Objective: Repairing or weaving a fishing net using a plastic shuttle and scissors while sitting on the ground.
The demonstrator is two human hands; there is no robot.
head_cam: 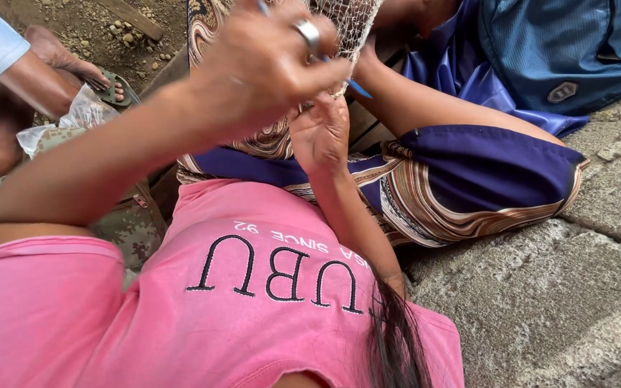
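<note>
My left hand (267,61), with a silver ring on one finger, is raised at the top centre and pinches a thin blue netting tool (358,88) against a pale mesh net (353,21). Just below it, my right hand (319,135) is turned palm towards me, its fingers curled onto the lower edge of the net. Both hands are over my pink shirt (253,287). The top frame edge cuts off most of the net.
A person in a purple, brown-striped skirt (468,172) sits opposite, close behind the net, beside a blue bag (562,50). At left are another person's leg and sandalled foot (102,80), a plastic bag (84,111) and camouflage fabric (127,230). A rough concrete slab (555,302) lies at right.
</note>
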